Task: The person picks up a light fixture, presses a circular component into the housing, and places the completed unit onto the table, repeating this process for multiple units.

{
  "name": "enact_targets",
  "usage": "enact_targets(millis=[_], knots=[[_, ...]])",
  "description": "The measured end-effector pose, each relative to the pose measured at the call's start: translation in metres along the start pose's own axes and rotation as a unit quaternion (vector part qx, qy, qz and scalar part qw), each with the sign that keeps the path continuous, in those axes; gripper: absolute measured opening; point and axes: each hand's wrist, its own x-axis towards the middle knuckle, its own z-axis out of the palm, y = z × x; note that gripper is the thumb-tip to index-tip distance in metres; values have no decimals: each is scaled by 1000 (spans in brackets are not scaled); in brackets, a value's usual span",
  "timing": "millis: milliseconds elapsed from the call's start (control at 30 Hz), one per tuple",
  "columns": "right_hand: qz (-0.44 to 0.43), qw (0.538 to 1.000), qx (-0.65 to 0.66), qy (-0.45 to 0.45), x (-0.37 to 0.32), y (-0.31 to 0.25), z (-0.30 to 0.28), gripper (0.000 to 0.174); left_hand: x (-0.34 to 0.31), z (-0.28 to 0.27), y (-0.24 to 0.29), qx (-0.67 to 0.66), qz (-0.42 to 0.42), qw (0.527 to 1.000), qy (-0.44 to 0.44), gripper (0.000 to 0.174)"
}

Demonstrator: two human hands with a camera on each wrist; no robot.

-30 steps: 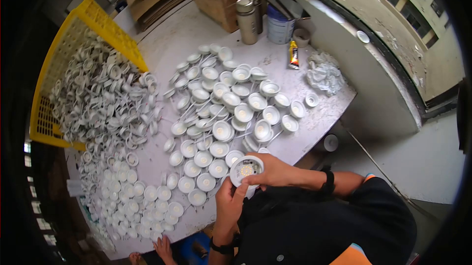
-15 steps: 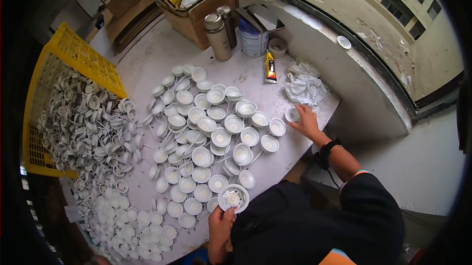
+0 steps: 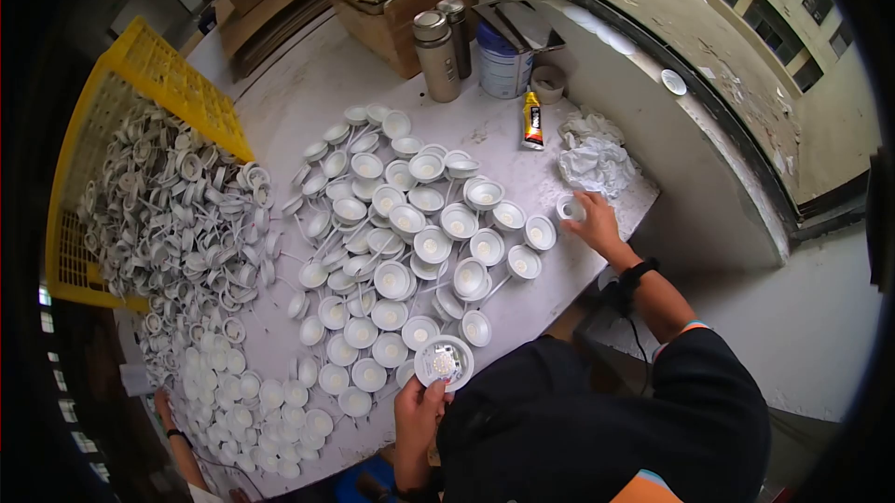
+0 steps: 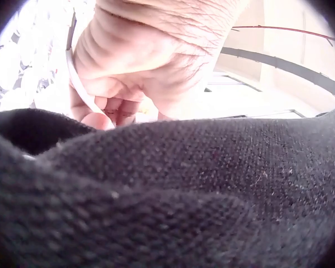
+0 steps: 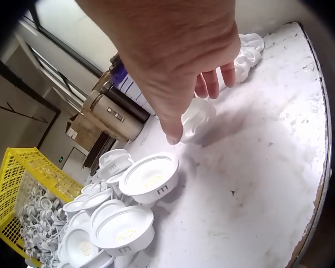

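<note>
Lamp housing (image 3: 444, 362) stays held in left grip (image 3: 417, 414), while right grip (image 3: 597, 223), formerly on it, now pinches small cap (image 3: 569, 208).

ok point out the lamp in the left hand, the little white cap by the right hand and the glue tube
led lamp (image 3: 444, 362): head view, its round led face
white cap (image 5: 198, 116): right wrist view, its side wall
glue tube (image 3: 532, 121): head view, middle of its yellow body

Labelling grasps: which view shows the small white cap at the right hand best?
Right wrist: small white cap close up, under the right hand. Head: tiny, at the hand's fingertips. Left wrist: absent.
</note>
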Motion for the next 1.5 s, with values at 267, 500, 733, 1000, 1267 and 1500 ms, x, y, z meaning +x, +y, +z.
enact_targets(millis=[267,500,733,1000,1267,1500], knots=[[-241,925,284,-77,-48,-157,-63,54,1,0,-2,-14,67,997,30,25],[-434,850,241,-174,-92,-246,-80,70,-8,-5,-6,-60,125,990,7,35],[-396,835,301,-237,-106,-255,-74,71,-18,-18,-12,-75,105,991,-28,36],[-205,851,361,-322,-113,-263,-70,39,-21,-19,-9,-52,96,994,-22,34],[-224,867,351,-273,-118,-266,-64,34,-18,-13,-3,2,149,988,34,25],[-204,858,365,-299,-120,-270,-65,33,-14,-8,5,188,198,950,152,20]])
